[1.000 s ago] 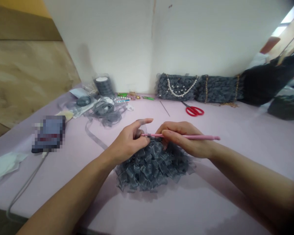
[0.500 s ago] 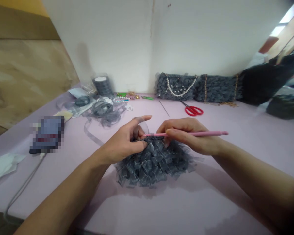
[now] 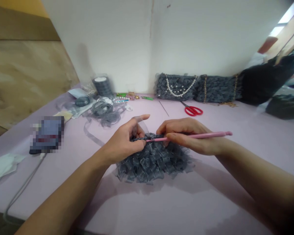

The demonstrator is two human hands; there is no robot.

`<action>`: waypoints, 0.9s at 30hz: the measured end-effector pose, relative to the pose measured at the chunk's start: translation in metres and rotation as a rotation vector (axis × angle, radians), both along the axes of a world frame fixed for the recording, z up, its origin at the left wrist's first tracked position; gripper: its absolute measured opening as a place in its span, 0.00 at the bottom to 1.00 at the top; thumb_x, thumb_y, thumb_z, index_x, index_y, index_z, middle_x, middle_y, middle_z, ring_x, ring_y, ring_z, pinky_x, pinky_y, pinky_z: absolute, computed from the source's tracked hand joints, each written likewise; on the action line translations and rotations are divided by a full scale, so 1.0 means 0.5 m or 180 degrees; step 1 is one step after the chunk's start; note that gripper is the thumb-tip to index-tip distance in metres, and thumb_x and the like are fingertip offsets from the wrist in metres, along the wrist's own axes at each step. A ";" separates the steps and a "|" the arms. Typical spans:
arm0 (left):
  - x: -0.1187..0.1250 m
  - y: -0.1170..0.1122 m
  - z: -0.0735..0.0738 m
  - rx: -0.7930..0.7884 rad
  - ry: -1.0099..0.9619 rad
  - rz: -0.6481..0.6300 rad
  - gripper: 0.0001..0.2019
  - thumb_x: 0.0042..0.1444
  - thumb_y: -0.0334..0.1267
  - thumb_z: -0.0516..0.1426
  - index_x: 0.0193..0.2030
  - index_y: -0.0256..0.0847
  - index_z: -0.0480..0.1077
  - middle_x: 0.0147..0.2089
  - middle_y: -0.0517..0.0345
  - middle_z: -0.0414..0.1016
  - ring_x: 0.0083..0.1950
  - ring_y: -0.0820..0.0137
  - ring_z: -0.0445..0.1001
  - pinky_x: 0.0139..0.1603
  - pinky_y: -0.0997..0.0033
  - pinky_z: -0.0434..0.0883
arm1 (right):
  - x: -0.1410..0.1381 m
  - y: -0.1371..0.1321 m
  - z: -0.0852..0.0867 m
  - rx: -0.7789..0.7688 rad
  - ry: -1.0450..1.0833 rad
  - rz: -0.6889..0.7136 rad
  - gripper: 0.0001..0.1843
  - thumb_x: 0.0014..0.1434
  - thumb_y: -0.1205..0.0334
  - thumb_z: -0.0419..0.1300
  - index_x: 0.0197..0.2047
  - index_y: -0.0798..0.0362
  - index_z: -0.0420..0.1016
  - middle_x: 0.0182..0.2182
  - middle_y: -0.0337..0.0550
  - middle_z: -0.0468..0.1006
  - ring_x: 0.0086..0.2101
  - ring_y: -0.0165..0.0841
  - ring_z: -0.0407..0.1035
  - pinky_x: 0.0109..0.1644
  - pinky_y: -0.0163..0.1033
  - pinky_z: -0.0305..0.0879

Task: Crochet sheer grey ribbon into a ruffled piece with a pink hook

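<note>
Pink hook (image 3: pixel 203 135) at the upper edge of grey ruffled ribbonwork (image 3: pixel 152 164)

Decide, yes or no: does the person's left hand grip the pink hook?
No, the right hand grips the pink hook, while the left hand holds the ruffled grey piece.

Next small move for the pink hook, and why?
Probably the right hand should ease the pink hook back, drawing a loop of sheer grey ribbon along: the hook's tip end is at the ruffled grey piece's top edge, the left hand holds that edge close by, and the ribbon hangs by its raised finger.
</note>
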State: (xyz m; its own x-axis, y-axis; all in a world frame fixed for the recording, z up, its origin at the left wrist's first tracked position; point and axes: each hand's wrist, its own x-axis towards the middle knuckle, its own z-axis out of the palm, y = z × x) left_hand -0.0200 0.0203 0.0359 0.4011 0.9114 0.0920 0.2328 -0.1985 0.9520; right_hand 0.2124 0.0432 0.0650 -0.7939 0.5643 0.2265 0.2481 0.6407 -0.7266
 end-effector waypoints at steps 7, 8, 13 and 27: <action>0.008 0.000 -0.001 -0.0189 -0.0300 0.0004 0.31 0.55 0.33 0.57 0.66 0.38 0.57 0.31 0.63 0.67 0.32 0.75 0.65 0.34 0.72 0.61 | 0.001 -0.001 0.000 -0.0060 0.0024 0.0086 0.15 0.65 0.63 0.51 0.28 0.55 0.70 0.36 0.45 0.76 0.34 0.30 0.69 0.37 0.35 0.64; 0.008 0.000 -0.001 -0.0206 -0.0283 0.0014 0.31 0.55 0.34 0.58 0.66 0.39 0.57 0.31 0.63 0.67 0.33 0.74 0.66 0.35 0.72 0.62 | 0.001 -0.002 0.000 -0.0128 0.0033 0.0059 0.15 0.65 0.62 0.51 0.28 0.55 0.70 0.36 0.44 0.76 0.33 0.30 0.69 0.36 0.35 0.64; 0.002 0.000 -0.003 -0.0301 -0.0336 -0.0065 0.34 0.54 0.32 0.59 0.67 0.43 0.56 0.33 0.63 0.69 0.34 0.74 0.67 0.36 0.72 0.63 | 0.004 0.001 -0.006 -0.0600 0.0093 -0.0157 0.14 0.67 0.58 0.50 0.39 0.54 0.75 0.31 0.42 0.78 0.32 0.31 0.71 0.34 0.35 0.65; 0.013 -0.012 0.005 0.0447 0.0379 0.0490 0.33 0.52 0.31 0.58 0.66 0.42 0.58 0.33 0.63 0.67 0.33 0.73 0.66 0.36 0.71 0.63 | -0.013 -0.010 -0.002 0.0226 -0.0208 -0.0410 0.13 0.67 0.65 0.48 0.36 0.55 0.73 0.28 0.39 0.73 0.28 0.27 0.65 0.30 0.33 0.60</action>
